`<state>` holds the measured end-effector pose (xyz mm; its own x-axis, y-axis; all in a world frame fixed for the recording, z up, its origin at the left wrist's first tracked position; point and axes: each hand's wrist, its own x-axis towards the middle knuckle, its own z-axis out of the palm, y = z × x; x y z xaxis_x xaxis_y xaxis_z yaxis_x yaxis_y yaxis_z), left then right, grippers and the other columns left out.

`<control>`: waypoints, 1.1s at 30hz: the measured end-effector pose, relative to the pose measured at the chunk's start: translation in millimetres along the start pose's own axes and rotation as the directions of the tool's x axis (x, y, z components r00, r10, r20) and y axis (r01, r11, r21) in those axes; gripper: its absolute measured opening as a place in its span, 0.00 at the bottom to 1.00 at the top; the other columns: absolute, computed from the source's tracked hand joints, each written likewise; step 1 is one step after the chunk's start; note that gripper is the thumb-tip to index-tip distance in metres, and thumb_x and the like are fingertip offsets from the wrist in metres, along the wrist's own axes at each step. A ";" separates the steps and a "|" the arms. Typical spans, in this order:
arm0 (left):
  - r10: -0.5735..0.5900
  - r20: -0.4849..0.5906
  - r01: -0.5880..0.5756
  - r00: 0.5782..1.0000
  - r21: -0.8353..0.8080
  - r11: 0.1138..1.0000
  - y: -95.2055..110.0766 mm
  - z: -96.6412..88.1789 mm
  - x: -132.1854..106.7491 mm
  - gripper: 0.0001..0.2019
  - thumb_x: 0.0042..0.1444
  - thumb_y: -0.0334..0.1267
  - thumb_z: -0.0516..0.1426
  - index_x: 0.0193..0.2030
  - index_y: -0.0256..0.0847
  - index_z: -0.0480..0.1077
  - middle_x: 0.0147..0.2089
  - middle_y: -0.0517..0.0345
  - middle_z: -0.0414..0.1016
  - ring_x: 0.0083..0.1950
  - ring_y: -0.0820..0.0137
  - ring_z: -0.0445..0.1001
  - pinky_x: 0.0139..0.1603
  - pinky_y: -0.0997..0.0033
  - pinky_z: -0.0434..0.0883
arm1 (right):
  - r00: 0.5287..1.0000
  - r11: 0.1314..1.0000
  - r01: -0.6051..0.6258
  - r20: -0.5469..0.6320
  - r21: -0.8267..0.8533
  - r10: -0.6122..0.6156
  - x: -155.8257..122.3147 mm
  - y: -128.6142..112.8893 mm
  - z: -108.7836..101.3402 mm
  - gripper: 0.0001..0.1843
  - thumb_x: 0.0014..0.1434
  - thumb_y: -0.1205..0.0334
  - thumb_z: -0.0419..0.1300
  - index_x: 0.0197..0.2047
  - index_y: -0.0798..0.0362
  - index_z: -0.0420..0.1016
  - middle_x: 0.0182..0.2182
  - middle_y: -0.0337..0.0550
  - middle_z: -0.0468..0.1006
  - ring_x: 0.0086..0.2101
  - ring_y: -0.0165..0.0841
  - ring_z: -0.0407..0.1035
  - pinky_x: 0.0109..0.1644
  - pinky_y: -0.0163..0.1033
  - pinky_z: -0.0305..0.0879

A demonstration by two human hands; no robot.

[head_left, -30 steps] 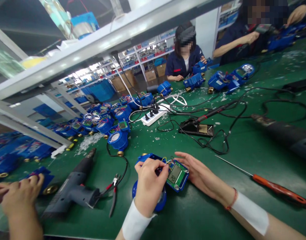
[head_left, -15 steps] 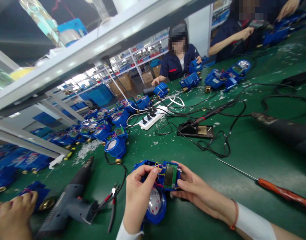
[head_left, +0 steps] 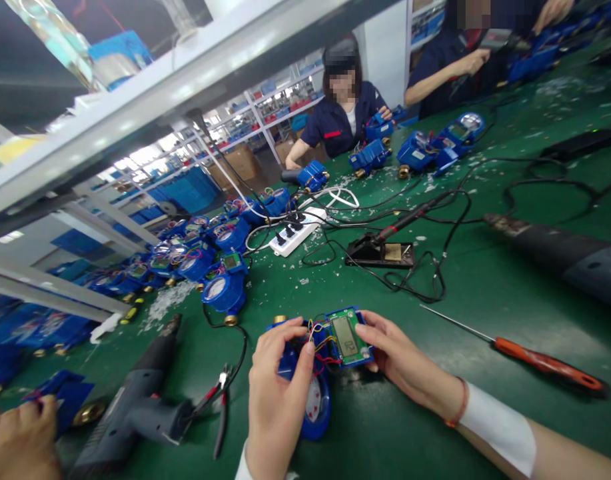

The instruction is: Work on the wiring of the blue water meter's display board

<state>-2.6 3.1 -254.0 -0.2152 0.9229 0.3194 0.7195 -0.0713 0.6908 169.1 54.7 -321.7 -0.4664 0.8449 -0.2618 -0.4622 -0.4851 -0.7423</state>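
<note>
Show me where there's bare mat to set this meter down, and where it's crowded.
Bare green mat lies between the soldering stand and the red-handled screwdriver, and below that screwdriver, past the right hand. Left of the left hand it is crowded: blue water meters, a black cable, pliers, a grey power tool.

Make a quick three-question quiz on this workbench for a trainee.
1. What does the left hand grip: A, a blue water meter; B, pliers; C, a power strip?
2. True or false: the soldering iron rests on a black stand.
3. The orange-handled tool lying to the right of the right hand is a ____.

Key: 1 A; 2 true; 3 screwdriver.
</note>
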 end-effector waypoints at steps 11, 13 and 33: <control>0.464 0.255 -0.529 0.848 0.349 0.774 12.3 7.2 -28.9 0.13 0.61 0.30 0.55 0.46 0.54 0.72 0.63 0.55 0.65 0.65 0.59 0.57 0.56 0.52 0.57 | 0.997 0.990 -0.079 0.018 0.116 0.077 -3.3 1.9 3.5 0.28 0.41 0.45 0.73 0.40 0.55 0.74 0.28 0.38 0.71 0.24 0.23 0.61 0.20 0.26 0.56; 0.457 0.282 -0.534 0.844 0.352 0.769 11.0 7.1 -27.8 0.13 0.61 0.30 0.54 0.47 0.55 0.72 0.63 0.56 0.65 0.65 0.59 0.56 0.55 0.52 0.56 | 0.996 0.988 -0.086 0.017 0.128 0.084 -2.8 1.3 3.2 0.28 0.42 0.46 0.73 0.40 0.55 0.74 0.27 0.38 0.71 0.23 0.23 0.61 0.20 0.26 0.56; 0.403 0.432 -0.544 0.807 0.278 0.792 12.9 0.7 -17.3 0.12 0.61 0.31 0.54 0.46 0.54 0.70 0.68 0.58 0.59 0.68 0.55 0.48 0.58 0.46 0.50 | 0.995 0.987 -0.099 0.016 0.123 0.098 -4.7 -1.3 2.7 0.24 0.43 0.47 0.73 0.39 0.53 0.77 0.28 0.39 0.73 0.23 0.23 0.63 0.19 0.23 0.59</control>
<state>11.0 -13.5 -251.1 0.4016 0.8793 0.2560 0.8702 -0.4535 0.1926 169.9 50.8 -317.9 -0.5213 0.7897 -0.3233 -0.5028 -0.5904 -0.6314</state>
